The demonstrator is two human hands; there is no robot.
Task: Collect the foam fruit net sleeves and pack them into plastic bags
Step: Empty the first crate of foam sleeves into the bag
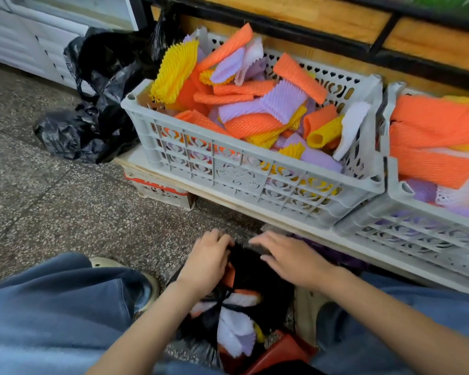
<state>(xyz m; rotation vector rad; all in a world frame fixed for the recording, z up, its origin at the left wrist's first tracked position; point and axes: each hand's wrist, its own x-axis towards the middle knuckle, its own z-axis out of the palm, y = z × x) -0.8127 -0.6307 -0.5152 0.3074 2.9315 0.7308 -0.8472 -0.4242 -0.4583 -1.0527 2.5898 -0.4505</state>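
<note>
A black plastic bag (255, 269) stuffed with white, lilac and orange foam net sleeves (234, 331) sits on the floor between my knees. My left hand (210, 259) grips the bag's black handle at its top. My right hand (290, 259) lies flat on the bag's far side, fingers stretched toward the left hand. A grey plastic crate (201, 158) beyond the hands holds several loose orange, yellow, lilac and white sleeves (255, 104). A second grey crate (406, 226) at the right also holds orange and lilac sleeves.
More black plastic bags (92, 104) lie heaped on the speckled floor left of the crates. The crates stand on a low pale board over a small red-and-white box (160, 189). A wooden stand with black framing rises behind. My blue-trousered legs flank the bag.
</note>
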